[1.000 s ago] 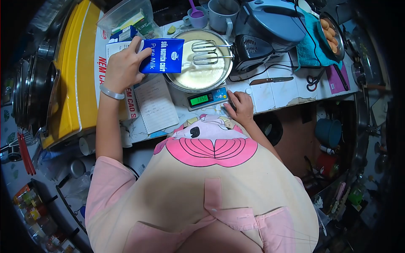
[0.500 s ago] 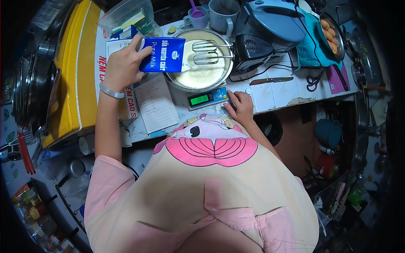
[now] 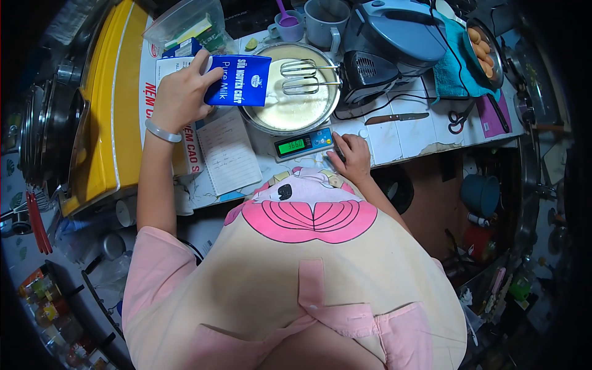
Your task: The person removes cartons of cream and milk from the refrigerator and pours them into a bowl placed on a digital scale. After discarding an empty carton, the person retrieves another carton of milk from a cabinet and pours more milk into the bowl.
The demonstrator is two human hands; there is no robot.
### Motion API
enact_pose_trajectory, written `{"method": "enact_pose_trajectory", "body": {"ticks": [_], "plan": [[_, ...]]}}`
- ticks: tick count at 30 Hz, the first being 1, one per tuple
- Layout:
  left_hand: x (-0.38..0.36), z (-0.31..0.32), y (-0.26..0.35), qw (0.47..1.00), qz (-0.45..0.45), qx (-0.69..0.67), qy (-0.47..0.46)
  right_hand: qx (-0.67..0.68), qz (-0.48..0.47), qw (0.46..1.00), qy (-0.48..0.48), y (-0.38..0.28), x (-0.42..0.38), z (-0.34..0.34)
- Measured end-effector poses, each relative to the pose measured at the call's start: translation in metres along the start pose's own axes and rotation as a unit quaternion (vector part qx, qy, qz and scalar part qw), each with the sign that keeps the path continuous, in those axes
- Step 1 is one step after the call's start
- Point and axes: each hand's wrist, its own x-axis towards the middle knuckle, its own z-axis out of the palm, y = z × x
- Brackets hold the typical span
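My left hand (image 3: 184, 92) is wrapped round a blue and white milk carton (image 3: 242, 80), tipped on its side with its top end over the bowl. A thin white stream runs from the carton into the metal bowl (image 3: 338, 102), which holds a pale yellow mixture (image 3: 302, 110). The bowl stands on a digital kitchen scale (image 3: 303, 145) with a lit green display. My right hand (image 3: 351, 156) rests on the counter edge beside the scale, fingertips close to its right end; no object shows in it. The beaters of a hand mixer (image 3: 369, 75) reach over the bowl.
A handwritten notebook (image 3: 228, 154) lies left of the scale. Right of it are a knife (image 3: 396, 118), scissors (image 3: 457, 121) and a pan of eggs (image 3: 482, 52) on a teal cloth. Cups (image 3: 288, 29) and a grey-blue mixer stand (image 3: 404, 31) stand at the back.
The scale's displayed number has risen as milk flows into the bowl. Both hands and the carton stay almost in place.
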Motion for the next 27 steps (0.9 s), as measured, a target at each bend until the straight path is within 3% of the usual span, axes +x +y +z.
{"method": "enact_pose_trajectory", "body": {"ticks": [27], "plan": [[0.012,0.003,0.001,0.999,0.043,0.023,0.023,0.002,0.002,1.0,0.002,0.0,0.0,0.0]]}}
